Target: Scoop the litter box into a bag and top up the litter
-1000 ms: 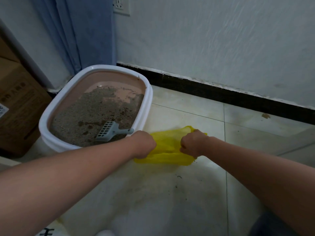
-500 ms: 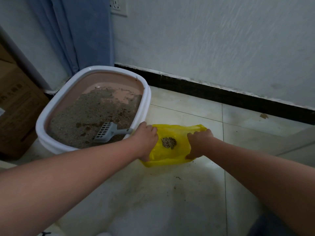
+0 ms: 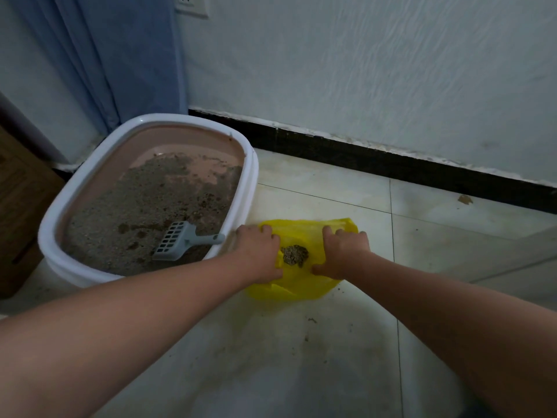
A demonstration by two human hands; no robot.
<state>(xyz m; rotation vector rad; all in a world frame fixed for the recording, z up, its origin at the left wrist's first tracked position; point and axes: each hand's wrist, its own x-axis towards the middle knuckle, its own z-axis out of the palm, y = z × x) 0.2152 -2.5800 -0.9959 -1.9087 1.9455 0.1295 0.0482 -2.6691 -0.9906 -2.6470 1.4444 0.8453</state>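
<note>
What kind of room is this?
Probably a corner of a home: a cat litter box on a tiled floor, a blue curtain and a wall socket behind.

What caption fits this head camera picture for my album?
Two hands, left and right, spread a yellow plastic bag holding a clump beside the white litter box.

Head-worn wide-angle camera looks forward and down, close over the tiled floor [image 3: 301, 357], toward the wall [image 3: 361, 70] beyond.
</note>
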